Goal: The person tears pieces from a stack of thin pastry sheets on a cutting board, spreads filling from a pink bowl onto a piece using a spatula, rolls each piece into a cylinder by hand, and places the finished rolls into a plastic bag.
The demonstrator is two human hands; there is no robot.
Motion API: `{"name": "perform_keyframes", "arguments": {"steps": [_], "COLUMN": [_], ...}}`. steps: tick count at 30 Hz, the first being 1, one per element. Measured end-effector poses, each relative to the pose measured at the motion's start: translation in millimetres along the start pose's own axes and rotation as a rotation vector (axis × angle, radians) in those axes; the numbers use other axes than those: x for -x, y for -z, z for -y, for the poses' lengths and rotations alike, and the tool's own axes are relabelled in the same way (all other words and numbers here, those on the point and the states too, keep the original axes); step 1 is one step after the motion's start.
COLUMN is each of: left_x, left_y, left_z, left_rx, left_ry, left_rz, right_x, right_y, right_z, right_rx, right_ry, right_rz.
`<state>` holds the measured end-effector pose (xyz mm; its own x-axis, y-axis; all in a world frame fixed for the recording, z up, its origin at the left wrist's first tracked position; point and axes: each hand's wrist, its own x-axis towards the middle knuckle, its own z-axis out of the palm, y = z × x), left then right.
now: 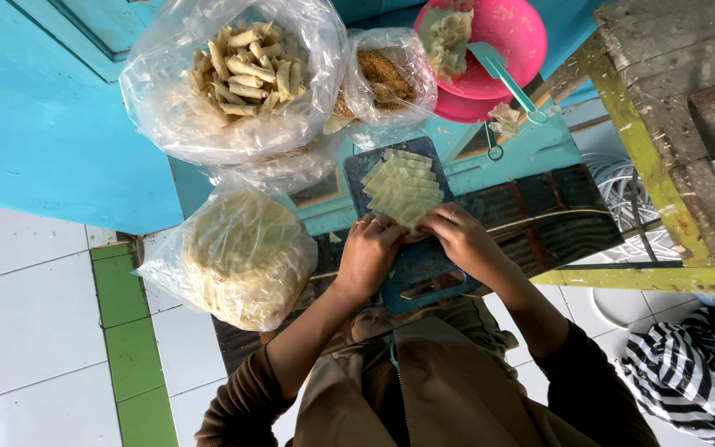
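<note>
My left hand (371, 248) and my right hand (463, 240) meet at the near end of a fanned stack of pale, thin pastry wrappers (403, 186) lying on a dark blue rectangular plastic cutting board (420, 266). The fingers of both hands curl down together onto the nearest wrapper's edge; whether they pinch it or only press on it, I cannot tell, because the knuckles hide the tips. The wrappers spread over the far half of the board, and the near half, with its handle slot, lies bare below my wrists.

Beyond the board's far left corner stands a large clear plastic bag of rolled, pale pastry sticks (237, 70). Just beside it, past the board's far edge, a smaller clear bag holds a brown crumbly filling (382, 79). Past the board's far right corner sit stacked pink plastic bowls (502, 41) with pale dough scraps inside and a turquoise plastic spoon (502, 74) leaning out. Off the board's left edge rests a clear bag of round, flat wrapper sheets (242, 257).
</note>
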<state>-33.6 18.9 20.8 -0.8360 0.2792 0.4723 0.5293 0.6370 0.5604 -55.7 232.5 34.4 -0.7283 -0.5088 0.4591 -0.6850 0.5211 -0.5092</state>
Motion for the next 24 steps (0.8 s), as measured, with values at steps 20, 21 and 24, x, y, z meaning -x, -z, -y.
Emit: {"name": "perform_keyframes", "arguments": {"steps": [20,21,24], "left_x": [-9.5,-9.9,-9.3], "left_y": [2.5,2.9,3.6], "left_z": [-4.9,-4.5,-2.9], "left_rx": [-0.002,0.001,-0.092], "left_ry": [0.242,0.242,0.147], "left_rz": [-0.06,-0.06,-0.056], "right_x": [-5.4,-4.8,-0.4], "right_y": [-8.5,-9.0,-8.3], "right_z": [-22.8,-21.4,-13.6], "right_rx": [-0.301,-0.313,-0.108], "right_ry": [-0.354,-0.355,-0.065], "right_rz": [0.01,0.008,-0.043]}}
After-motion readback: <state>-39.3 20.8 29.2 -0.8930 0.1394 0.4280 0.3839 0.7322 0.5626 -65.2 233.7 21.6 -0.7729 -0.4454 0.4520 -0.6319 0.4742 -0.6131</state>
